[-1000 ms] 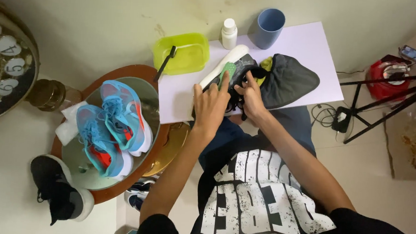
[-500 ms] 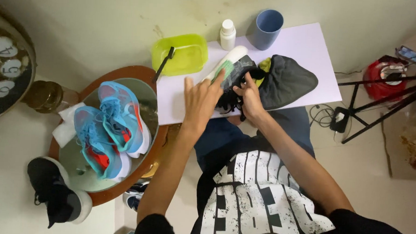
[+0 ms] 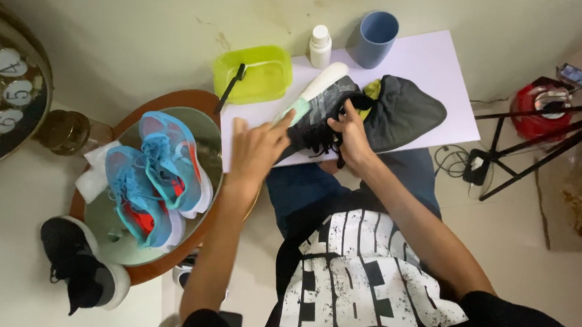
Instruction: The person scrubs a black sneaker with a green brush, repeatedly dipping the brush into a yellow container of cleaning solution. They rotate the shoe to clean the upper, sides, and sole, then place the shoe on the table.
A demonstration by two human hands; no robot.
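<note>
A dark grey shoe [image 3: 326, 96] with a white sole lies on its side on a white board [image 3: 432, 65] across my lap. My right hand [image 3: 350, 135] grips the shoe at its black laces. My left hand [image 3: 255, 149] is flat with its fingers apart, resting at the board's left edge by the shoe's pale green toe. A dark cloth [image 3: 404, 113] with a yellow-green patch lies right behind the shoe.
A yellow-green tub [image 3: 252, 73] with a black brush [image 3: 230, 85], a white bottle [image 3: 320, 46] and a blue cup [image 3: 377, 38] stand at the board's far side. Two blue shoes [image 3: 153, 174] sit on a round mirror tray at left, a black shoe [image 3: 80, 272] below it. A tripod [image 3: 533, 151] stands at right.
My left hand has slid off the shoe's toe, down and to the left, onto the board's edge. My right hand stays on the laces.
</note>
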